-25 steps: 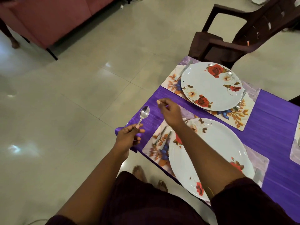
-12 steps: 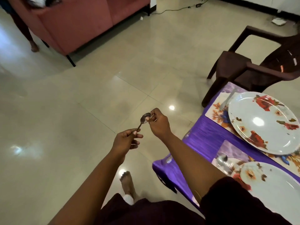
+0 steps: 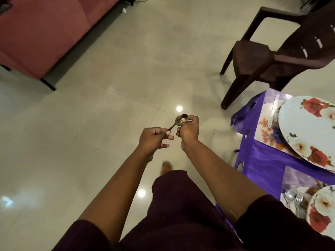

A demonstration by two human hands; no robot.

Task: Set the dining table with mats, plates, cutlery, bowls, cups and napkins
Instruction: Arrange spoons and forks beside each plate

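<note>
The spoon [image 3: 178,122] is being held out over the floor, well apart from the table [image 3: 261,160], so nothing is being laid down at this moment. Its handle is pinched in the curled fingers of the left hand [image 3: 154,138], and the bowl end is gripped between thumb and fingertips of the right hand [image 3: 187,130]. It looks like the bowl is being rubbed or checked before it goes down, though that's only a guess from how it's held.

To get this bit done well, the handle should be kept steady in the left hand while the bowl is wiped by the right, so it isn't twisted loose and dropped on the tiles. Bare fingertips on the bowl leave smudges, so a cloth or napkin would honestly be better, but none can be seen here.

On the table, the far plate [image 3: 306,129] is sitting on a floral mat [image 3: 264,129] with a piece of cutlery [image 3: 272,111] lying just beside its left rim. The near plate [image 3: 324,211] already has a spoon and fork [image 3: 294,197] tucked at its left edge. So the spoon in hand is probably meant for the far setting or another seat out of view. No bowls, cups or napkins can be seen yet, so plenty is left to do.
</note>
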